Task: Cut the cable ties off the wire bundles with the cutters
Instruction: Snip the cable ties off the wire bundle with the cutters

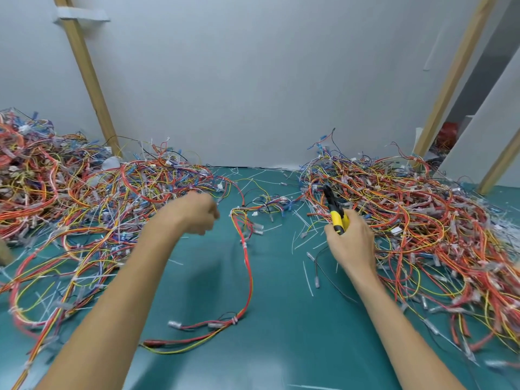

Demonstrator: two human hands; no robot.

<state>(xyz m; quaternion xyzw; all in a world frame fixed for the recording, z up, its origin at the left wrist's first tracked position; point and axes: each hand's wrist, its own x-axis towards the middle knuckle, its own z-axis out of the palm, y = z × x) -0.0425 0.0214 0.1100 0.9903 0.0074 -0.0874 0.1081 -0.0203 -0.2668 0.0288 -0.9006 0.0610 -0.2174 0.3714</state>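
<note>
My right grip clenches the cutters, left grip unclear; snipped ties litter the mid-bench, wire heaps look undone.

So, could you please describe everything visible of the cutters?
The cutters have yellow-and-black handles, plastic by the look, and a slim dark head. The right hand grips the handles, head pointing away toward the wall and tilted slightly left. They are held over the green mat at the inner edge of the right wire pile. Blur hides whether the blades are open.
</note>
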